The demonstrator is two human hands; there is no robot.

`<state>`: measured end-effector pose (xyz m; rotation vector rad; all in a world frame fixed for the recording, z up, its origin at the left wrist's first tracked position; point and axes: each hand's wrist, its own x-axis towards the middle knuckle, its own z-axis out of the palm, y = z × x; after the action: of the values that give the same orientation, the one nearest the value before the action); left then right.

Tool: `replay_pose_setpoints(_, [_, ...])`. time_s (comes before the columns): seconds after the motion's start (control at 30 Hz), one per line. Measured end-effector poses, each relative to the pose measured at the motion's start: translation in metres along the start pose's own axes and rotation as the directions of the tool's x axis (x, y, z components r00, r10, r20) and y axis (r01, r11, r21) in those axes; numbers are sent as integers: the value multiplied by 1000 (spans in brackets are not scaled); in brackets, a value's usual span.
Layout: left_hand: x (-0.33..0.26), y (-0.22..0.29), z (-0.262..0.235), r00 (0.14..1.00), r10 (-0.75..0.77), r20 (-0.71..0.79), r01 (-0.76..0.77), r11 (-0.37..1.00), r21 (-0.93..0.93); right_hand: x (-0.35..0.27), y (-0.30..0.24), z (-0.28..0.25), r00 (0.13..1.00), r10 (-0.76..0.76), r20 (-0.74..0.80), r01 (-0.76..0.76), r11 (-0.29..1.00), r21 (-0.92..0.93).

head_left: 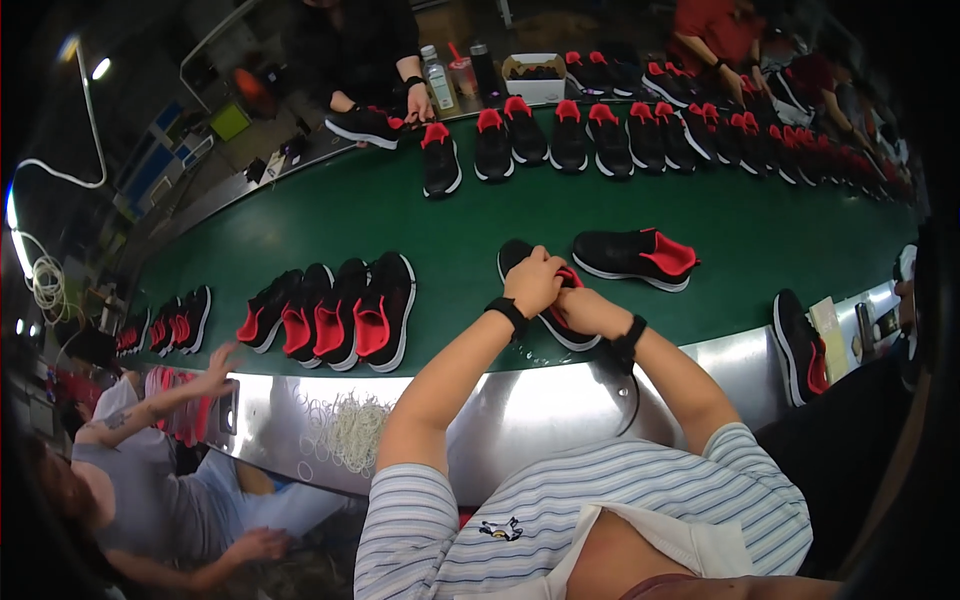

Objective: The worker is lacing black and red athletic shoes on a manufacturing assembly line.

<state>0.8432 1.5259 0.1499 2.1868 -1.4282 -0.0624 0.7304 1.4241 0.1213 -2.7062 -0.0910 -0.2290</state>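
Note:
A black sneaker (515, 252) with red lining and white sole lies on the green work surface (460, 232) in front of me, toe pointing away. My left hand (535, 281) is closed over its tongue area. At the red-lined opening, my right hand (592, 312) has its fingers curled in at the collar; the fingertips are partly hidden. Both hands touch each other over the shoe. Just to the right rests another black sneaker (625, 256) on its own, heel toward the right. Black bands circle both my wrists, and a thin cord hangs below the right one.
Black-and-red sneakers stand in a group (385, 310) at left and a long row (567, 138) along the far side. A pile of pale elastic loops (357, 432) lies on the metal edge (530, 400). One sneaker (797, 345) sits at right. Co-workers are left and opposite.

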Motion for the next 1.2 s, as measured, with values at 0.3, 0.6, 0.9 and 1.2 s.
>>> replay_pose_setpoints(0.3, [-45,-11,-11,979,170,-113,-195,943,-269,-53,-19,-8,987,-94,-131,64,975,-214])
replay_pose_setpoints(0.6, [-186,-139,-117,856,-424,-296,514,762,394,-25,-11,-30,855,-15,-519,-210,904,-372])
replay_pose_setpoints(0.9, [-167,-99,-85,936,-352,27,336,912,234,84,-77,29,996,-3,-85,29,950,311])
replay_pose_setpoints(1.2, [-166,-56,-39,998,-56,-3,56,998,16,178,-81,64,982,-96,162,49,960,276])
